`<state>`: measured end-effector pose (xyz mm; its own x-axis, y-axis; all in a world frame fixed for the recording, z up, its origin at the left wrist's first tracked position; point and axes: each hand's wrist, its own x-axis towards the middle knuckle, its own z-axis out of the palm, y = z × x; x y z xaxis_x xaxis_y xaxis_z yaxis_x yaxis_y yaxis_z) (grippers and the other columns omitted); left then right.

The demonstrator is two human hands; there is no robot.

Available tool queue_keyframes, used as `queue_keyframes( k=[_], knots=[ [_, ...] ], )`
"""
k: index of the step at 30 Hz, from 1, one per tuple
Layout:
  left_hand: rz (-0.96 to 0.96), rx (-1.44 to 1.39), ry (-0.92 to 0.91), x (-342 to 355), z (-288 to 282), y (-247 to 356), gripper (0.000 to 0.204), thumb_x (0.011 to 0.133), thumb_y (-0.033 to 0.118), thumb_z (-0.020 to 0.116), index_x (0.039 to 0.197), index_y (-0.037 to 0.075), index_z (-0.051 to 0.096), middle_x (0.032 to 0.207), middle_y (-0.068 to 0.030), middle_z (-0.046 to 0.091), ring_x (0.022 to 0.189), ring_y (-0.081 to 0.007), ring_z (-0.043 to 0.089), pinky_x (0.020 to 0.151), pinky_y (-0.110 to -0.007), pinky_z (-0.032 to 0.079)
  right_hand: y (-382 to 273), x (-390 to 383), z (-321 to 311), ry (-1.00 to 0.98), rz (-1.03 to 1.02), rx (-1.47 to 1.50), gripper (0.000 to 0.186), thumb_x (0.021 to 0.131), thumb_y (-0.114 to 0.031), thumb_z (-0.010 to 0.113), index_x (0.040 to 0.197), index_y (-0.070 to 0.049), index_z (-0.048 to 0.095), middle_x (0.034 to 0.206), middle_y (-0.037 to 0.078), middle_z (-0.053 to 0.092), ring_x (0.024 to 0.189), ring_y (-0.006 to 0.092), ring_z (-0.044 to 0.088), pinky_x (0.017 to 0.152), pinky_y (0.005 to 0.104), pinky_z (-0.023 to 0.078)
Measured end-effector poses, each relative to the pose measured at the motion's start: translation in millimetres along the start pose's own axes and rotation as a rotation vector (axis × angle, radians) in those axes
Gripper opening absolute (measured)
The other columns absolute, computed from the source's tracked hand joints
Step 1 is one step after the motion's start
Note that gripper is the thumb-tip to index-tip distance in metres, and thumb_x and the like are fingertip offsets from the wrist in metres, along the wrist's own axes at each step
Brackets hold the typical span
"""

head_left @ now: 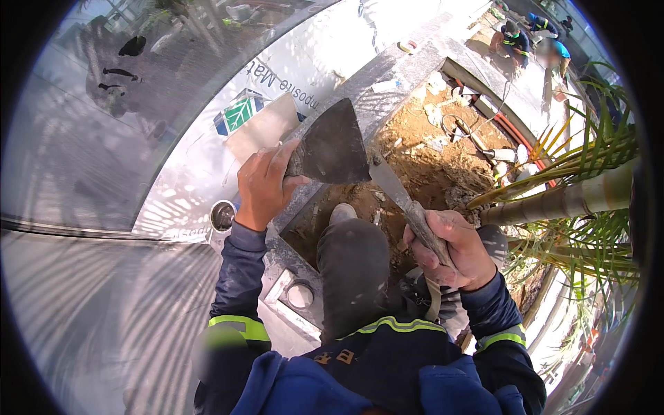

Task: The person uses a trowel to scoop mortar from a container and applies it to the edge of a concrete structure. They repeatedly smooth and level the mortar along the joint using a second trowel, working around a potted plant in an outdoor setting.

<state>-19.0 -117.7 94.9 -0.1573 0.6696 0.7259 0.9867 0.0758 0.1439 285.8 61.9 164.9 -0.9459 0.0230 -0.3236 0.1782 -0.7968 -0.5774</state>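
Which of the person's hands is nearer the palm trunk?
The right hand: it is just left of the palm trunk, around a tool handle. The left hand is much farther left, holding a dark triangular piece.

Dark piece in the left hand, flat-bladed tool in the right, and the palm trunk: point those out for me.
Dark piece (335, 145): head view, middle of its flat face.
Flat-bladed tool (415, 215): head view, handle end nearest the blade.
Palm trunk (567, 198): head view, middle of its visible stretch.

Outdoor building site, bare soil, palm, workers
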Motion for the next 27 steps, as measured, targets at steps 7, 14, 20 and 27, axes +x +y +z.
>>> queue_keyframes(
  k=[7, 14, 20, 27],
  knots=[
    [0.209, 0.126, -0.026, 4, -5, 13, 0.070, 0.078, 0.047, 0.079, 0.135, 0.010, 0.061, 0.097, -0.0071, 0.068, 0.084, -0.0260, 0.067, 0.069, -0.037, 0.051, -19, 28, -17, 0.035, -0.025, 0.165, 0.050, 0.112, -0.038, 0.044, 0.113, 0.010, 0.055, 0.066, 0.007, 0.056, 0.035, 0.0099, 0.046, 0.030, 0.0221, 0.038],
    [0.113, 0.119, -0.056, -3, -6, 18, 0.068, 0.077, 0.042, 0.084, 0.132, 0.009, 0.063, 0.096, -0.0078, 0.067, 0.082, -0.0271, 0.067, 0.069, -0.039, 0.053, -31, 7, -16, 0.103, -0.239, -0.231, 0.044, 0.111, -0.037, 0.045, 0.108, 0.005, 0.058, 0.071, 0.008, 0.059, 0.039, 0.0097, 0.047, 0.035, 0.0225, 0.038],
    [0.036, 0.161, -0.096, 8, -10, 33, 0.065, 0.076, 0.035, 0.087, 0.130, 0.006, 0.066, 0.093, -0.0083, 0.067, 0.078, -0.0252, 0.066, 0.066, -0.036, 0.053, 6, -9, -5, 0.286, -0.191, -0.589, 0.039, 0.111, -0.035, 0.047, 0.101, 0.001, 0.058, 0.071, 0.008, 0.062, 0.041, 0.0085, 0.046, 0.038, 0.0221, 0.034],
    [0.160, 0.240, -0.114, 16, -8, 51, 0.063, 0.075, 0.034, 0.087, 0.128, 0.006, 0.069, 0.089, -0.0056, 0.065, 0.074, -0.0210, 0.065, 0.063, -0.033, 0.052, -14, 19, -19, 0.355, -0.214, -0.554, 0.038, 0.111, -0.037, 0.049, 0.102, -0.001, 0.058, 0.072, 0.005, 0.061, 0.040, 0.0074, 0.045, 0.036, 0.0218, 0.033]
  ],
)
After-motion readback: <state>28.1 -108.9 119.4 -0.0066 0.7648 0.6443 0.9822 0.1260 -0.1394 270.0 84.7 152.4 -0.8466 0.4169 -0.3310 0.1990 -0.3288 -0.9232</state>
